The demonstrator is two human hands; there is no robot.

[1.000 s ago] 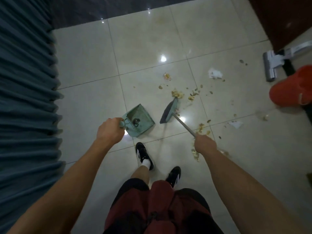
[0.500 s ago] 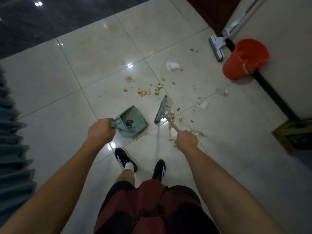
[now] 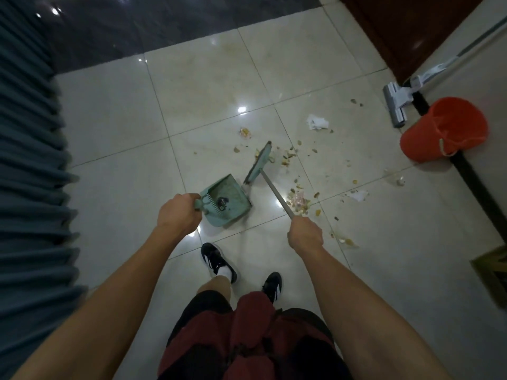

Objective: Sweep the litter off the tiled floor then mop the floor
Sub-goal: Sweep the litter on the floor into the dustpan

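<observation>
Dim indoor light with a greenish cast. Small white glare spots from overhead lamps shine on the glossy floor (image 3: 208, 86), brightest near the middle. Corners darken in a vignette. The wide lens bends the curtain (image 3: 27, 160) and grout lines. The picture is soft overall, and the litter (image 3: 297, 201) is slightly blurred.

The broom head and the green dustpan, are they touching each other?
Apart. The head view shows a strip of bare tile between the broom head and the dustpan, whose open mouth faces the broom.
</observation>
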